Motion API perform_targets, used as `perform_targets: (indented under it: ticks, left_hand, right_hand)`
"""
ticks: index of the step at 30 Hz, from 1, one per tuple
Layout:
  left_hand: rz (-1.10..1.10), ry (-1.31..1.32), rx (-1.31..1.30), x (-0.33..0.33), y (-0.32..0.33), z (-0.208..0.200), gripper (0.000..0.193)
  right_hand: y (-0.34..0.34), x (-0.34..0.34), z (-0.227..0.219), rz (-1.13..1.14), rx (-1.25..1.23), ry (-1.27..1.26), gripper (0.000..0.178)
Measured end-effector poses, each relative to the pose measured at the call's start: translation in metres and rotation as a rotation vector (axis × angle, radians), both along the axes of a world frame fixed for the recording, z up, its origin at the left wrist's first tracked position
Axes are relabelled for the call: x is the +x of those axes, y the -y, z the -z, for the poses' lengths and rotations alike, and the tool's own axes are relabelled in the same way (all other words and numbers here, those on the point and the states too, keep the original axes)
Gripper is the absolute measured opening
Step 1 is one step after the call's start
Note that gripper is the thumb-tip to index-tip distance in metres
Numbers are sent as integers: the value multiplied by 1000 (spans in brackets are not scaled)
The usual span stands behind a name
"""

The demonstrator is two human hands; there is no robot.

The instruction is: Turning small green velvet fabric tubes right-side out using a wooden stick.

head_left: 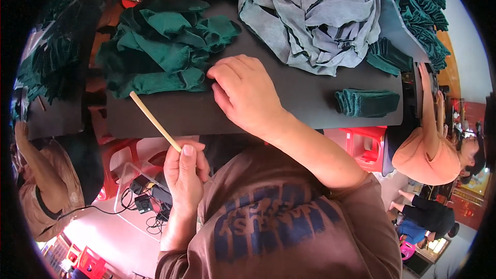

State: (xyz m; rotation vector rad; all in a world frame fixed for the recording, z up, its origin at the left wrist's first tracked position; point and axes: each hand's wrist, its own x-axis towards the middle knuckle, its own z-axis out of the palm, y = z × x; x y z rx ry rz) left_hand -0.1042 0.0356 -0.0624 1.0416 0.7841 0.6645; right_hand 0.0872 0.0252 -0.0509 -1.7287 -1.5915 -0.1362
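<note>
A thin, pale wooden stick (155, 121) slants up and left from my left hand (185, 175), its lower end pinched between thumb and fingers in front of the table edge. My right hand (248, 93) is over the dark table (170, 116), fingers curled inward. Its fingertips are at the right edge of a loose heap of dark green velvet cloth (165, 46); whether they grip anything is hidden. The stick's upper tip overlaps the heap's lower edge in the view.
A large pile of grey-backed cloth pieces (330, 15) covers the far middle. A folded green velvet stack (368, 103) lies at the right, with more green cloth (421, 15) beyond. Red stools (364, 147) stand below the table. Co-workers sit left (51, 186) and right (429, 157).
</note>
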Motion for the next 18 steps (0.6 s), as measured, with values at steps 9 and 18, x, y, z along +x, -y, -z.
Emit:
perform_targets:
  ticks: [9,18]
  left_hand:
    - [-47,69,25,-3,-20,-2,22]
    - [19,3,-7,-14,-8,-1,22]
  right_hand:
    - [-10,7,-11,34,87,-66,21]
    - [-97,50,-24,42,-81,216,14]
